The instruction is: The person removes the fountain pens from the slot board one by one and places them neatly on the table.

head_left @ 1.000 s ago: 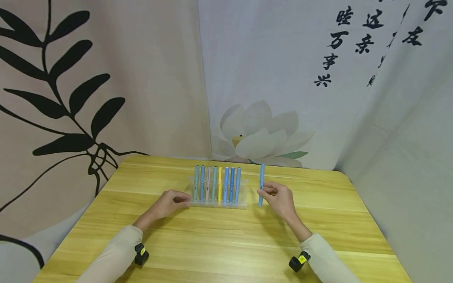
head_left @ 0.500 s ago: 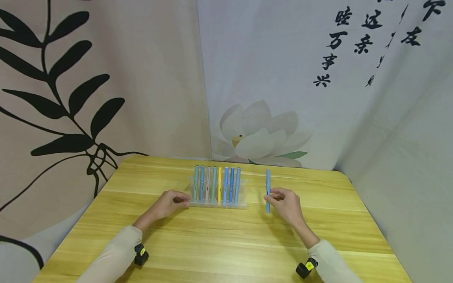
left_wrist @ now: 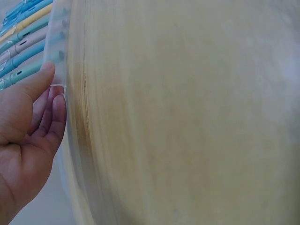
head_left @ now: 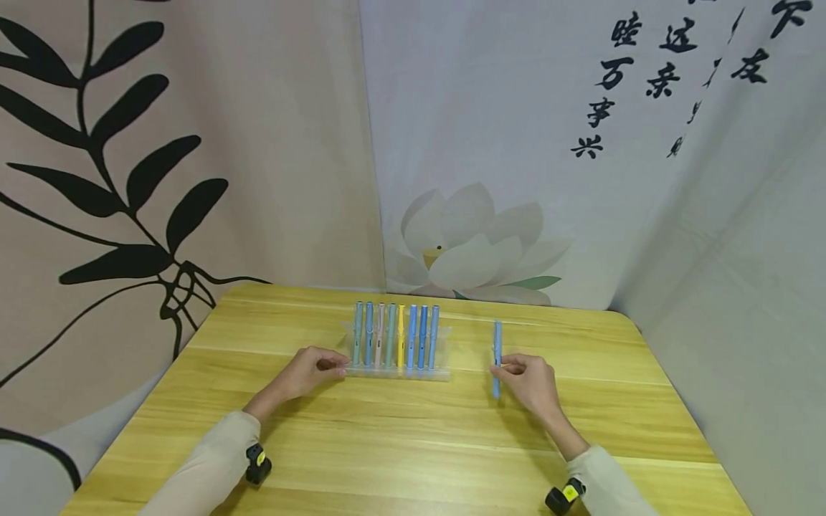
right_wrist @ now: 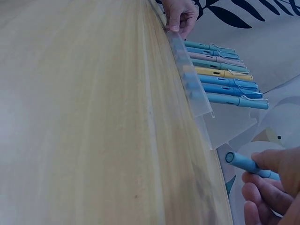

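Observation:
A clear plastic pen rack (head_left: pixel 442 375) stands on the table, holding a row of several upright pens: green, blue and pinkish ones and one yellow pen (head_left: pixel 401 337). My left hand (head_left: pixel 311 371) pinches the rack's left end; in the left wrist view the thumb (left_wrist: pixel 43 77) lies on its front edge. Right of the rack, my right hand (head_left: pixel 532 381) holds a light blue pen (head_left: pixel 497 340) upright between thumb and fingers. The right wrist view shows the round end of this held pen (right_wrist: pixel 239 161) toward the camera, apart from the rack.
The wooden table (head_left: pixel 400 444) runs back to a cloth backdrop (head_left: pixel 303 143) with a leaf print, a lotus and dark characters. A small black device (head_left: pixel 258 464) sits on the left sleeve and another black device (head_left: pixel 565 496) on the right.
My right hand has moved right and toward me with the light blue pen, farther from the rack. The left hand and the rack have stayed in place.

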The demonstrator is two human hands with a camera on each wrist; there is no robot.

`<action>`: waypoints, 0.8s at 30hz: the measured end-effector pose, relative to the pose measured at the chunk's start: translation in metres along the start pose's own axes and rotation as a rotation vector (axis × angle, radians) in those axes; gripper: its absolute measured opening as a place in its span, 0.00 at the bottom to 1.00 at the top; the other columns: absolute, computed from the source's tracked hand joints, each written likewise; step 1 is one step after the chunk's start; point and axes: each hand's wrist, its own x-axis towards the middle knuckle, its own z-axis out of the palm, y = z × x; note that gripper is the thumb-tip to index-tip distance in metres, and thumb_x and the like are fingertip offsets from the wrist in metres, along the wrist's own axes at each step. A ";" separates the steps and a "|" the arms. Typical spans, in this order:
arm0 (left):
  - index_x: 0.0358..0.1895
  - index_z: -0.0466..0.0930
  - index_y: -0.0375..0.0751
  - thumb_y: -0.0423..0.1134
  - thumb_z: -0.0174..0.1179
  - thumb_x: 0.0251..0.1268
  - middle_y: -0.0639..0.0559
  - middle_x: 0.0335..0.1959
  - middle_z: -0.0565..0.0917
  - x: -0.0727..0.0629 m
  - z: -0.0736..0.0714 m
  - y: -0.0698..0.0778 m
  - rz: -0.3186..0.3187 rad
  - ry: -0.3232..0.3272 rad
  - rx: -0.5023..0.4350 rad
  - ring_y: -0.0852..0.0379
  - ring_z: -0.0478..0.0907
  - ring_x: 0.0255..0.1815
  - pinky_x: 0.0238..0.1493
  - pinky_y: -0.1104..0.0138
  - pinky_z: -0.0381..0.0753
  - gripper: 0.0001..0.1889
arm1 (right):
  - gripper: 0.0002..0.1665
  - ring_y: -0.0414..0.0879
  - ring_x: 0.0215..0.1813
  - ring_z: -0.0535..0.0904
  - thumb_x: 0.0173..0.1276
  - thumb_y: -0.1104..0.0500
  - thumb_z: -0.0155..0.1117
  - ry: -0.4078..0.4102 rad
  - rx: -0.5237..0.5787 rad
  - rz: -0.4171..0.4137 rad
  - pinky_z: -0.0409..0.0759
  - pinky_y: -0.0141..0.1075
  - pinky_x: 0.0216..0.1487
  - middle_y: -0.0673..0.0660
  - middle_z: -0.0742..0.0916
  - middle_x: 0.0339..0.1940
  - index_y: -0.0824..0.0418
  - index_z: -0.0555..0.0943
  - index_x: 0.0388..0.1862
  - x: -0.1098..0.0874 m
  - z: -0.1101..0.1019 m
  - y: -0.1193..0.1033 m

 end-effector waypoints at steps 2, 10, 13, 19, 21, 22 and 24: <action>0.55 0.87 0.39 0.40 0.65 0.72 0.49 0.50 0.89 0.000 0.000 0.000 0.000 0.001 -0.002 0.56 0.84 0.46 0.49 0.66 0.83 0.14 | 0.17 0.51 0.40 0.89 0.63 0.54 0.78 -0.004 -0.006 0.006 0.86 0.41 0.37 0.59 0.92 0.37 0.65 0.90 0.46 -0.001 -0.001 0.002; 0.55 0.87 0.37 0.39 0.65 0.72 0.47 0.48 0.89 0.001 0.000 0.000 0.012 0.014 0.003 0.57 0.85 0.45 0.48 0.64 0.84 0.14 | 0.15 0.50 0.36 0.89 0.63 0.56 0.78 -0.026 -0.029 0.026 0.81 0.35 0.28 0.59 0.92 0.34 0.66 0.90 0.43 -0.002 -0.003 0.010; 0.55 0.87 0.37 0.39 0.65 0.72 0.48 0.48 0.89 0.001 0.000 -0.001 0.008 0.014 0.013 0.57 0.85 0.46 0.48 0.65 0.84 0.14 | 0.15 0.48 0.33 0.88 0.63 0.56 0.78 -0.036 -0.037 0.032 0.76 0.34 0.23 0.58 0.92 0.32 0.67 0.90 0.42 -0.002 -0.003 0.013; 0.55 0.88 0.37 0.39 0.65 0.72 0.48 0.49 0.89 0.000 0.000 -0.001 0.013 0.012 0.018 0.56 0.85 0.46 0.48 0.65 0.84 0.14 | 0.16 0.44 0.30 0.87 0.63 0.55 0.78 -0.064 -0.049 0.075 0.69 0.33 0.20 0.58 0.92 0.32 0.66 0.90 0.42 -0.003 -0.004 0.017; 0.55 0.88 0.39 0.40 0.65 0.72 0.49 0.49 0.89 0.001 0.001 -0.001 -0.002 0.011 0.020 0.57 0.84 0.47 0.49 0.66 0.83 0.14 | 0.16 0.44 0.30 0.87 0.63 0.55 0.78 -0.069 -0.057 0.089 0.70 0.33 0.20 0.57 0.92 0.32 0.66 0.90 0.42 -0.003 -0.004 0.018; 0.55 0.88 0.40 0.40 0.65 0.72 0.50 0.50 0.89 0.001 0.001 -0.001 -0.010 0.010 0.018 0.57 0.84 0.47 0.49 0.66 0.83 0.14 | 0.16 0.44 0.31 0.87 0.62 0.54 0.78 -0.071 -0.061 0.096 0.71 0.34 0.21 0.57 0.92 0.32 0.66 0.90 0.41 -0.003 -0.004 0.018; 0.56 0.88 0.39 0.40 0.65 0.72 0.49 0.50 0.89 0.001 0.001 -0.001 -0.011 0.007 0.024 0.57 0.84 0.47 0.49 0.67 0.82 0.14 | 0.16 0.45 0.31 0.87 0.62 0.54 0.78 -0.074 -0.069 0.105 0.74 0.34 0.23 0.57 0.92 0.32 0.66 0.90 0.41 -0.003 -0.004 0.019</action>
